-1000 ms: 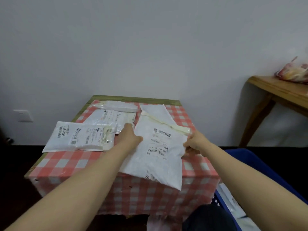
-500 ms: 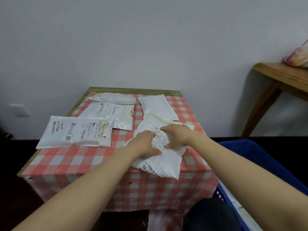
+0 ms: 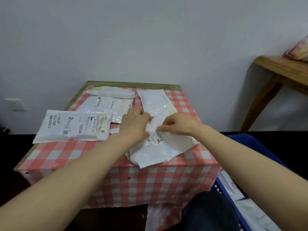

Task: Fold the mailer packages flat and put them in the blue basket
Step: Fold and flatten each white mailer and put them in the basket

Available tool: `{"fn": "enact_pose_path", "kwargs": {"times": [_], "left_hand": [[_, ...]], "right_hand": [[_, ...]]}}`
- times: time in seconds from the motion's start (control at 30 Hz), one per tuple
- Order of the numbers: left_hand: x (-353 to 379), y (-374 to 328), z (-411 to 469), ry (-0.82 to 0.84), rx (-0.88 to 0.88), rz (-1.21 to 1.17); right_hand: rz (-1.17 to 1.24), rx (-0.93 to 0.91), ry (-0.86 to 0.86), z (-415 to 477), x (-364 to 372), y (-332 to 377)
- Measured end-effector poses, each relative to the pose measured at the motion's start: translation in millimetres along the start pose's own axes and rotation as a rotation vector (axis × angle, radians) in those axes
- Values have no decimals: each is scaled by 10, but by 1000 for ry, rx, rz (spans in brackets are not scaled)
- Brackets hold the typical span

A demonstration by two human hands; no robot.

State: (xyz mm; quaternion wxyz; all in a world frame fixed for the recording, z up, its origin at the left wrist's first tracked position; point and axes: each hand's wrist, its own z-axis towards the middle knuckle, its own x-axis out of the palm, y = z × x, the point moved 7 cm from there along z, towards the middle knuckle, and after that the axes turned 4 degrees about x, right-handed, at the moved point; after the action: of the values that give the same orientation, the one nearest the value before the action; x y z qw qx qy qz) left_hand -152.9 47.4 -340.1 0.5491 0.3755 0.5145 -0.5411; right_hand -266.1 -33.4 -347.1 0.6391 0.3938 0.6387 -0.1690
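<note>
A crumpled white mailer with a printed label lies at the near right of the checked table, its lower corner hanging over the front edge. My left hand presses and grips its upper left part. My right hand pinches its top edge from the right. Several other white mailers lie flat behind: a labelled one at the left, one behind it, one at the back, and a plain one at the back right. The blue basket stands low at the right, with mailers inside.
A wooden side table with a pink bag stands at the far right against the white wall. A wall socket is at the left. My dark-clothed knee sits below the table's front edge, beside the basket.
Both hands came together on the near mailer and folded it over; it went from spread flat to bunched and shorter. The view shifted slightly downward and to the right.
</note>
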Motion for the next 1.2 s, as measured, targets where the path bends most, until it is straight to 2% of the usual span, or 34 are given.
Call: {"fn": "enact_pose_path", "kwargs": {"times": [0.07,0.17,0.23,0.43,0.57,0.63,0.73,0.8,0.87,1.0,1.07,1.13,1.2], "left_hand": [[121,40,-45,81,-38,-43],[470,46,-121,361,-22,-44],[581,46,-159,470,-39,-73],[559,4,-124,282,-95,-159],[535,-64,-130,296,-56,-312],[410,-59,-96,268,-42,-351],[139,-48,-82,88,26,-204],[58,-43,-146,-12,61,-114],[163,-35,-198,50,70,-121],[541,-43,-213,356,141,4],[634,12,-185,431,125,1],[648,64,-158,427,86,-31],[591,77,-131,335,40,-71]], "right_hand": [[-61,-55,45,21,14,47],[-236,-70,239,36,230,78],[-239,-65,268,65,298,72],[-217,-13,141,201,318,69],[-143,-37,171,137,300,69],[-133,-32,125,73,200,52],[-44,8,3,-40,43,-20],[-61,-53,-117,-96,-19,-13],[-124,-125,-134,-90,31,7],[-349,-96,165,26,449,-124],[-316,-89,207,56,521,-176],[-248,-95,194,80,508,-164],[-188,-116,132,89,449,-110]]}}
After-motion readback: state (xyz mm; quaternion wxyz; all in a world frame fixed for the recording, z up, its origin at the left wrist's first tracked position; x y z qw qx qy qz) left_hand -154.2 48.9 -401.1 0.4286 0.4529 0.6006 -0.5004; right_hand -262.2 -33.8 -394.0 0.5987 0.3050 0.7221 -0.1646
